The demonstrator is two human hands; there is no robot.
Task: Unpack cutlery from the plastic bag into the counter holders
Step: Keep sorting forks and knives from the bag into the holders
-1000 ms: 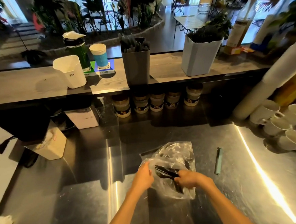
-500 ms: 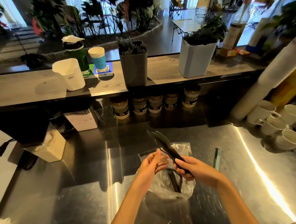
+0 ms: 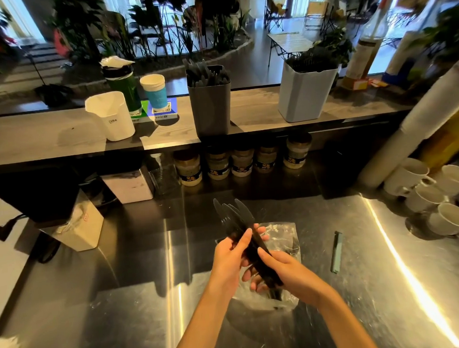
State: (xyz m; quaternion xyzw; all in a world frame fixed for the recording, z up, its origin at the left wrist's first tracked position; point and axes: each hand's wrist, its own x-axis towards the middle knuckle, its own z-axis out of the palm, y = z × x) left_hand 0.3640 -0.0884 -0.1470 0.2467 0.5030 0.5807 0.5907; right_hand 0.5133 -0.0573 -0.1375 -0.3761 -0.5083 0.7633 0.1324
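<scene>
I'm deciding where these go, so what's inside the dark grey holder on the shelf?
Black plastic cutlery stands inside the dark grey holder, tops poking above its rim; some look like knife blades. The opaque walls hide the lower parts, so count and fill level are unclear.

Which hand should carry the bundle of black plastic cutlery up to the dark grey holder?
Right hand, probably: it grips the black plastic cutlery by the handles, while the left hand only steadies it.
</scene>
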